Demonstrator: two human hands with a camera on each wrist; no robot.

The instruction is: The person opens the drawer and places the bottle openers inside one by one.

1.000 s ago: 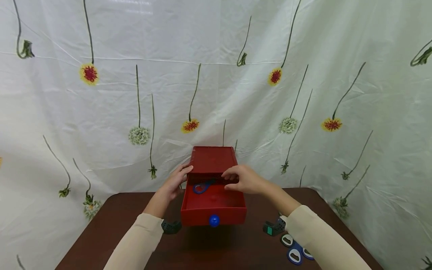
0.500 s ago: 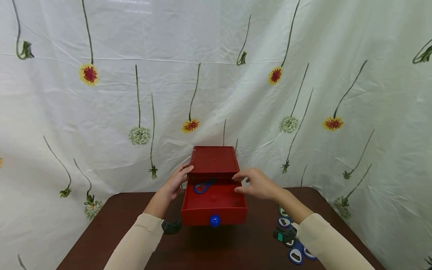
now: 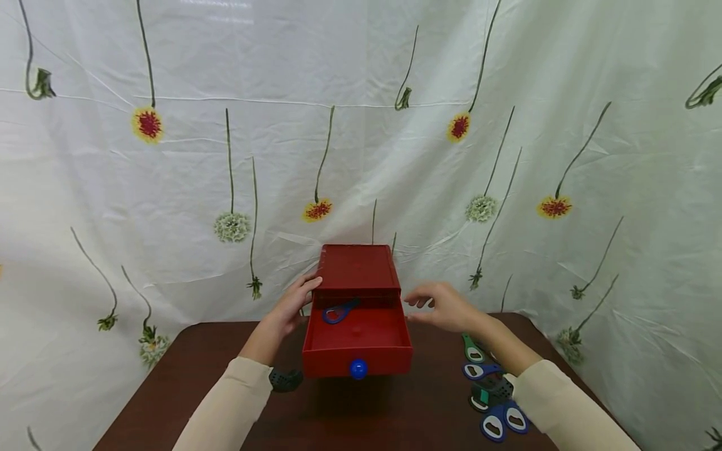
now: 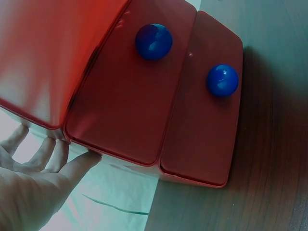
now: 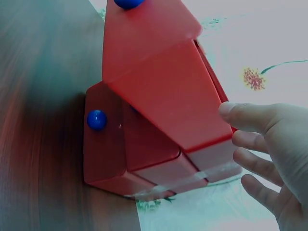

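A red drawer cabinet [image 3: 358, 268] stands on the table, its top drawer [image 3: 356, 362] pulled out by a blue round knob [image 3: 358, 369]. Inside that drawer lies a blue bottle opener [image 3: 337, 312], its far end in shadow near the back. My left hand [image 3: 291, 305] rests against the cabinet's left side, fingers extended; in the left wrist view, the fingertips [image 4: 86, 159] touch the side wall. To the right of the drawer hovers my right hand [image 3: 445, 308], its fingers loosely bent and holding nothing. In the right wrist view, the thumb overlaps the drawer's edge; contact cannot be told.
Several bottle openers lie on the table at the right, among them a green one [image 3: 472, 349] and a blue one [image 3: 492, 428], partly hidden by my right forearm. Two lower drawers [image 4: 202, 115] are closed. A flower-printed curtain [image 3: 361, 125] hangs behind the table [image 3: 225, 351].
My right hand has moved rightward, from above the drawer to outside its right side. More bottle openers show beside the forearm. The left hand and cabinet look unchanged.
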